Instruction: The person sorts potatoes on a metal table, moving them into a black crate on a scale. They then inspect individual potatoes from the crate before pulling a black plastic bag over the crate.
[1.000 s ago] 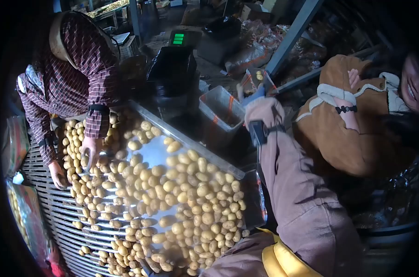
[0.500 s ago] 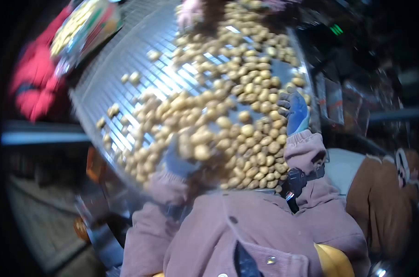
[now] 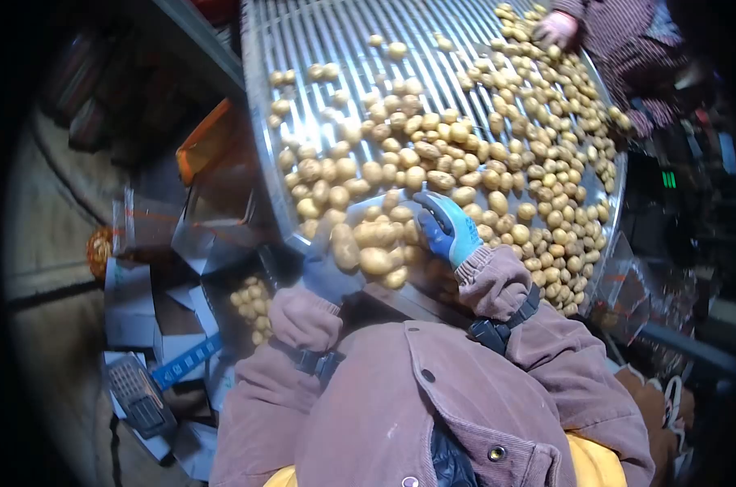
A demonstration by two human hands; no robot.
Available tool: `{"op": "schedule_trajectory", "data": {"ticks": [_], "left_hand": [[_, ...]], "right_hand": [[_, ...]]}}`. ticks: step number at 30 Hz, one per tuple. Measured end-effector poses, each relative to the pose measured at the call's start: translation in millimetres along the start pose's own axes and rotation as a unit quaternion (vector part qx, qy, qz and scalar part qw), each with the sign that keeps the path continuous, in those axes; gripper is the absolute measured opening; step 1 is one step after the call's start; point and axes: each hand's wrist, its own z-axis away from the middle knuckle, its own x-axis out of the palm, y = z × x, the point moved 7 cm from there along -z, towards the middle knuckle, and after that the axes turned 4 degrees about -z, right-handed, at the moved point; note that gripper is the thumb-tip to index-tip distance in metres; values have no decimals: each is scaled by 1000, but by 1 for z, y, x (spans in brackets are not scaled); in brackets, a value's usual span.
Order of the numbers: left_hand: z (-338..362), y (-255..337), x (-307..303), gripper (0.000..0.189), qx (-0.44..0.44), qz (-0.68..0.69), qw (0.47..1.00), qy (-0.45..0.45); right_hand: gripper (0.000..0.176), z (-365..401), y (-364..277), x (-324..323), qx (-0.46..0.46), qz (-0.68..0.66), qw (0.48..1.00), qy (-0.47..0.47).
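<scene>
"What did the head view show near the hands?"

"Potatoes (image 3: 376,235), smooth, tan and mostly rounded, some longer. A small heap lay between the two hands, and a much larger spread reached beyond them and out past the right."

"How were the hands held?"

"Both wore bluish gloves. The left hand (image 3: 332,266) was blurred, against the left side of the heap; I couldn't tell whether it gripped one. The right hand (image 3: 446,226) was partly open, its fingers bent inward beside the heap's right edge."

"And the surface?"

"A table (image 3: 327,36) of shiny, narrow metal bars showed ahead of both hands, with a smoother metal patch between them."

"Anything left of the left hand?"

"More potatoes, low down and near it. Farther out were stiff, flat-sided cardboard boxes (image 3: 129,304), a grey plastic device (image 3: 142,394) with a grille, and an orange sheet (image 3: 202,146), creased."

"Right of the right hand?"

"A see-through plastic container (image 3: 624,296) with a red band. Far ahead and to the right, a co-worker's hand (image 3: 555,29) touched the potatoes, below a checked sleeve (image 3: 615,28)."
</scene>
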Motion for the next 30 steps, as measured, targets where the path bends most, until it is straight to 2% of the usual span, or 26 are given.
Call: {"op": "schedule_trajectory", "data": {"ticks": [1, 2, 4, 6, 7, 8, 9, 11, 14, 17, 19, 21, 22, 25, 27, 28, 29, 30], "left_hand": [[12, -15, -10, 60, -68, 207, 976, 17], [26, -27, -18, 63, -126, 407, 904, 37], [55, -35, -41, 64, -110, 577, 808, 30], [111, -36, -69, 63, -113, 554, 816, 118], [142, -37, -76, 63, -119, 542, 816, 160], [183, -48, -87, 62, -176, 473, 819, 272], [221, -63, -92, 62, -194, 458, 813, 303], [297, -106, -100, 61, -237, 433, 795, 353], [365, -106, -75, 52, -247, 514, 695, 438], [403, -123, -73, 43, -183, 531, 649, 513], [412, -137, -82, 38, -138, 535, 639, 535], [414, -141, -96, 37, -119, 532, 627, 557], [416, -142, -101, 33, -137, 511, 611, 588], [420, -146, -115, 31, -129, 501, 613, 597], [424, -154, -135, 34, -125, 326, 746, 567], [427, -157, -144, 36, -116, 232, 789, 557], [412, -141, -135, 37, -59, 510, 655, 555], [412, -134, -141, 38, -21, 514, 675, 529]], "right_hand": [[33, -1, 0, 7, -8, 30, 999, -22], [34, -1, -4, 15, -16, 56, 997, -48], [37, -5, -14, 32, -45, 84, 990, -104], [39, -4, -26, 48, -68, 137, 977, -148], [40, -8, -33, 54, -96, 120, 974, -167], [44, -9, -35, 59, -114, 135, 967, -186], [49, -11, -34, 64, -126, 157, 959, -201], [49, -20, -47, 72, -196, 182, 948, -172], [58, -36, -41, 92, -204, 194, 940, -193], [65, -44, -23, 115, -212, 237, 926, -202], [66, -42, -12, 124, -213, 310, 903, -206], [63, -42, -8, 124, -223, 307, 903, -203], [61, -40, -6, 124, -226, 317, 899, -198], [52, -34, -5, 119, -223, 380, 872, -215], [47, -31, 11, 121, -230, 406, 858, -214], [45, -30, 7, 122, -242, 395, 863, -204], [43, -30, 4, 121, -252, 389, 865, -193], [42, -30, 3, 120, -255, 383, 867, -190]]}}
